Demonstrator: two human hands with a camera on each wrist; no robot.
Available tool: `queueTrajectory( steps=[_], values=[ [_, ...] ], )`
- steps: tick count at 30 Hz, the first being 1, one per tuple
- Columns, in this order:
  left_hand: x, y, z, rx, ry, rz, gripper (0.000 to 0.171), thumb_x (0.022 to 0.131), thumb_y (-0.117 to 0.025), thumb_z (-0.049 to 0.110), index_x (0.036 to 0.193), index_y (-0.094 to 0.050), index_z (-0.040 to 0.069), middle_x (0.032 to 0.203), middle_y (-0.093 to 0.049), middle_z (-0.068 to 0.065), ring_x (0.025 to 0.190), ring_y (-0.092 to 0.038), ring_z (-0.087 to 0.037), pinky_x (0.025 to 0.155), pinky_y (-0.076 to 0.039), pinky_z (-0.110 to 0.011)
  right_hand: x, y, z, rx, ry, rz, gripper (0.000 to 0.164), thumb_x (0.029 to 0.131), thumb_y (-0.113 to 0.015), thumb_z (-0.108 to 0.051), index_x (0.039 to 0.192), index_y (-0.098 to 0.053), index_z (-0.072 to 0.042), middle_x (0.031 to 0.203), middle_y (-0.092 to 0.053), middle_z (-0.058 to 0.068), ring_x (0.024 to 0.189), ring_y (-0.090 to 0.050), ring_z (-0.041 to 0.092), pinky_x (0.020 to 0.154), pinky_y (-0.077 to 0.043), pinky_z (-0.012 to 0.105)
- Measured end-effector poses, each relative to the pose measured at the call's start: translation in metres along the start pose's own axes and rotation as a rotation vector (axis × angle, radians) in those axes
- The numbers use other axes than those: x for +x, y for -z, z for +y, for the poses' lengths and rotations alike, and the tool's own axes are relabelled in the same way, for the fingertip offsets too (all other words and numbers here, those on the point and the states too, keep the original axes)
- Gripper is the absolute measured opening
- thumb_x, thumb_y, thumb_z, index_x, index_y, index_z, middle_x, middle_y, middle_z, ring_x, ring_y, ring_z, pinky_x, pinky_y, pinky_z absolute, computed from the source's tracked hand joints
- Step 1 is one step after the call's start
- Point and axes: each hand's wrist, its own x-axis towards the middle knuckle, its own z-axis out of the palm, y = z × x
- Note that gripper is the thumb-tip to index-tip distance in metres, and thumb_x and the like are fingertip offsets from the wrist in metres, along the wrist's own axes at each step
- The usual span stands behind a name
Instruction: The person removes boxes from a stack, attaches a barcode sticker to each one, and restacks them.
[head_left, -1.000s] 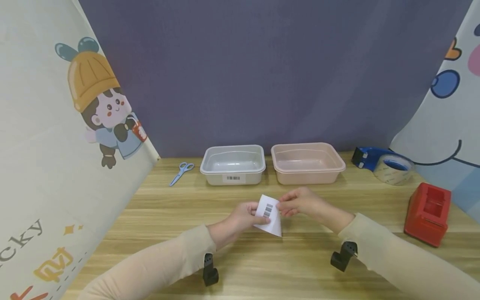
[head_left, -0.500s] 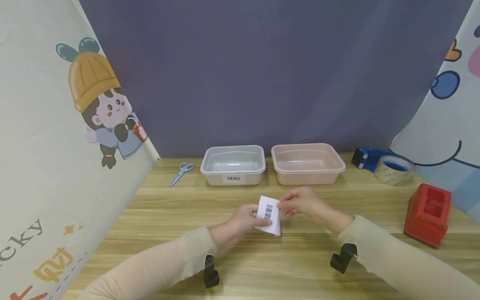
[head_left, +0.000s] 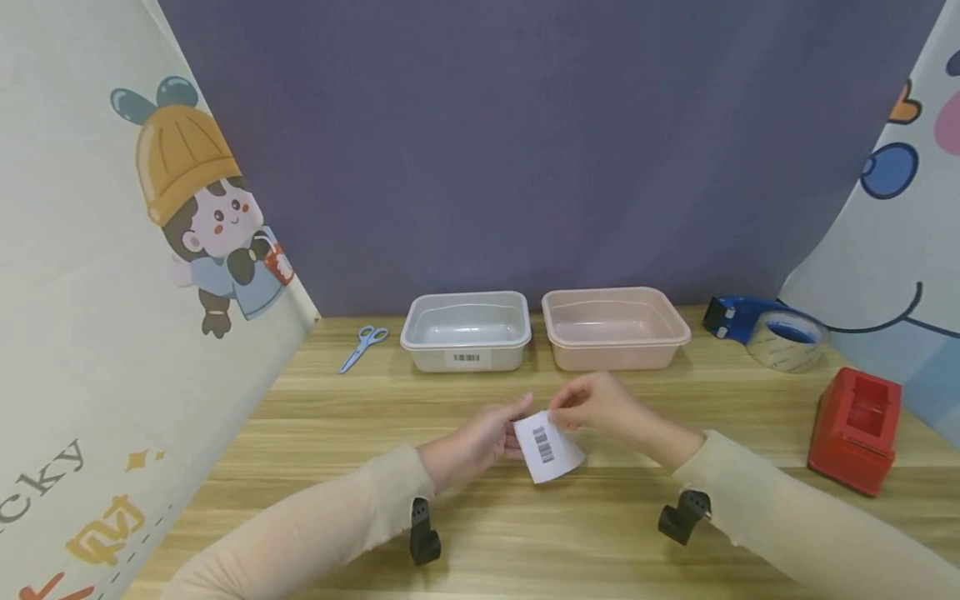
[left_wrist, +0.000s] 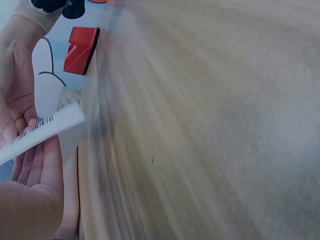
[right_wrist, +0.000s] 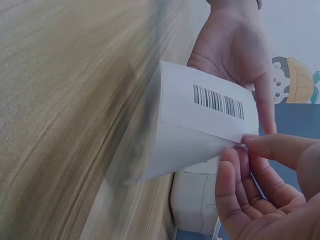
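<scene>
My right hand (head_left: 600, 408) pinches the top corner of a white barcode label (head_left: 542, 454) between thumb and forefinger. In the right wrist view the label (right_wrist: 175, 92) bends, with a second white layer (right_wrist: 185, 150) sloping away below the printed face. Behind it lies my left hand (head_left: 480, 442), palm up, its thumb lifted off the label and its fingers extended underneath. The left wrist view shows the label (left_wrist: 62, 120) edge-on above the left hand's fingers (left_wrist: 50, 165).
Behind the hands stand a grey bin (head_left: 468, 358) with a barcode label on its front and a pink bin (head_left: 615, 354). Blue scissors (head_left: 363, 347) lie left of them. To the right are a blue tape gun (head_left: 738, 317) with a clear roll and a red tape dispenser (head_left: 855, 429).
The left thumb has lifted off the label, which the left hand gripped before. The label has turned and dropped slightly, its lower part swinging right, while the right hand keeps its pinch.
</scene>
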Motion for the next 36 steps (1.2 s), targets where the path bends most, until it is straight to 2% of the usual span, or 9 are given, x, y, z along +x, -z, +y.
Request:
queueTrajectory(
  steps=[4, 9, 18, 25, 28, 33, 36],
  values=[
    [0.003, 0.004, -0.002, 0.018, 0.007, -0.024, 0.041, 0.099, -0.052, 0.027, 0.120, -0.059, -0.009, 0.106, -0.072, -0.017, 0.079, -0.070, -0.013, 0.083, -0.060, -0.034, -0.002, -0.002, -0.003, -0.023, 0.035, -0.025, 0.015, 0.081, -0.074, -0.004, 0.090, -0.069, 0.007, 0.084, -0.073, 0.013, 0.072, -0.065, 0.013, 0.067, -0.060, 0.029],
    [0.003, 0.007, -0.001, 0.019, 0.030, -0.048, 0.035, 0.099, -0.055, 0.021, 0.115, -0.061, -0.009, 0.098, -0.074, -0.010, 0.075, -0.069, -0.010, 0.083, -0.060, -0.033, -0.004, -0.004, -0.005, -0.082, 0.066, -0.046, 0.013, 0.080, -0.076, -0.006, 0.088, -0.070, 0.003, 0.084, -0.073, 0.010, 0.076, -0.065, 0.013, 0.069, -0.058, 0.026],
    [0.002, 0.009, -0.001, 0.049, 0.037, -0.055, 0.033, 0.096, -0.058, 0.013, 0.119, -0.059, -0.010, 0.108, -0.071, -0.018, 0.080, -0.069, -0.011, 0.088, -0.059, -0.035, -0.009, -0.007, -0.003, -0.139, 0.098, -0.064, 0.009, 0.080, -0.076, -0.009, 0.083, -0.071, -0.004, 0.081, -0.072, 0.003, 0.075, -0.065, 0.011, 0.070, -0.058, 0.026],
    [0.004, 0.011, -0.004, 0.110, 0.033, -0.019, 0.029, 0.094, -0.058, 0.008, 0.116, -0.061, -0.011, 0.108, -0.070, -0.022, 0.080, -0.069, -0.013, 0.085, -0.060, -0.035, -0.007, -0.006, -0.001, -0.138, 0.061, -0.068, 0.010, 0.081, -0.076, -0.010, 0.085, -0.071, -0.003, 0.084, -0.073, 0.005, 0.078, -0.065, 0.013, 0.071, -0.056, 0.027],
    [0.005, 0.011, -0.004, 0.182, 0.033, 0.011, 0.027, 0.093, -0.059, 0.007, 0.114, -0.063, -0.009, 0.106, -0.071, -0.022, 0.081, -0.069, -0.012, 0.083, -0.061, -0.033, -0.008, -0.005, -0.002, -0.127, 0.056, -0.082, 0.009, 0.081, -0.075, -0.010, 0.086, -0.070, -0.003, 0.083, -0.073, 0.004, 0.077, -0.065, 0.012, 0.071, -0.055, 0.027],
    [0.005, 0.011, -0.003, 0.301, 0.031, 0.061, 0.022, 0.091, -0.063, 0.007, 0.108, -0.067, -0.006, 0.101, -0.073, -0.018, 0.075, -0.068, -0.011, 0.074, -0.061, -0.029, -0.009, -0.004, -0.001, -0.065, 0.041, -0.107, 0.011, 0.082, -0.074, -0.008, 0.088, -0.069, 0.000, 0.083, -0.072, 0.006, 0.075, -0.064, 0.014, 0.071, -0.058, 0.033],
    [0.003, 0.011, -0.003, 0.324, 0.031, 0.069, 0.019, 0.090, -0.063, 0.003, 0.106, -0.068, -0.006, 0.099, -0.073, -0.018, 0.068, -0.066, -0.011, 0.069, -0.062, -0.028, -0.009, -0.003, 0.000, -0.009, 0.020, -0.119, 0.015, 0.083, -0.073, -0.008, 0.091, -0.068, 0.003, 0.084, -0.071, 0.007, 0.074, -0.065, 0.015, 0.072, -0.060, 0.037]
  ],
)
